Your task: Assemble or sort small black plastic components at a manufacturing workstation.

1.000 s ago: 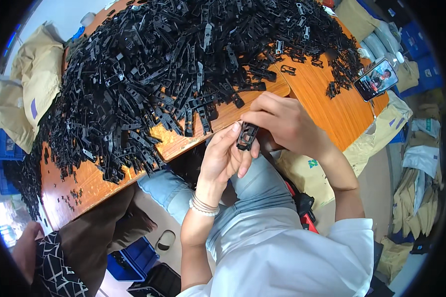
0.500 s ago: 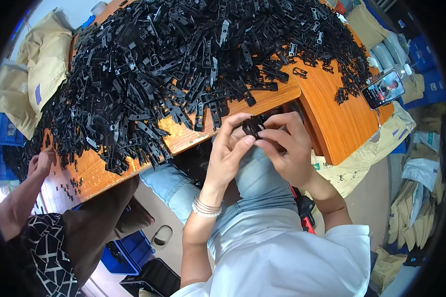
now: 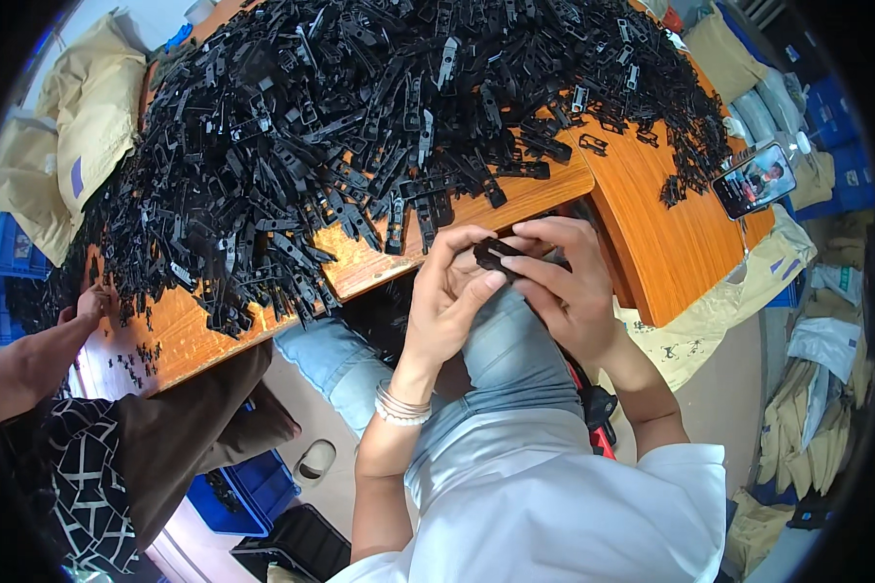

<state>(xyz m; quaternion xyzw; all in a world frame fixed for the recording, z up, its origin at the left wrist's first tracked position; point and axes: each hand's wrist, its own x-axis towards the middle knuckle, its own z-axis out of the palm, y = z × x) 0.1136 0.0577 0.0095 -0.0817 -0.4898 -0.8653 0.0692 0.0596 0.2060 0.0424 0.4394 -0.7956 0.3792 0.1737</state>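
Observation:
Between my two hands, above my lap and just off the table's front edge, is a small black plastic part point(image 3: 496, 255). My left hand point(image 3: 452, 287) pinches it from the left, thumb below and fingers behind. The fingers of my right hand point(image 3: 566, 277) close on its right side, covering part of it. Its exact kind is hard to make out. Beyond my hands a large heap of black plastic parts point(image 3: 360, 126), long slotted pieces and small frames, covers most of the wooden table point(image 3: 671, 253).
At the left a co-worker's hand point(image 3: 91, 303) reaches into the heap's edge near small black pieces point(image 3: 138, 361). A phone point(image 3: 754, 182) leans at the table's right edge. Paper sacks point(image 3: 92, 117) stand far left; blue bins point(image 3: 248, 491) and a slipper point(image 3: 316, 460) are on the floor.
The black part has turned and lies flatter between my fingers. My right fingers have shifted over it. The co-worker's hand has moved slightly at the heap's edge.

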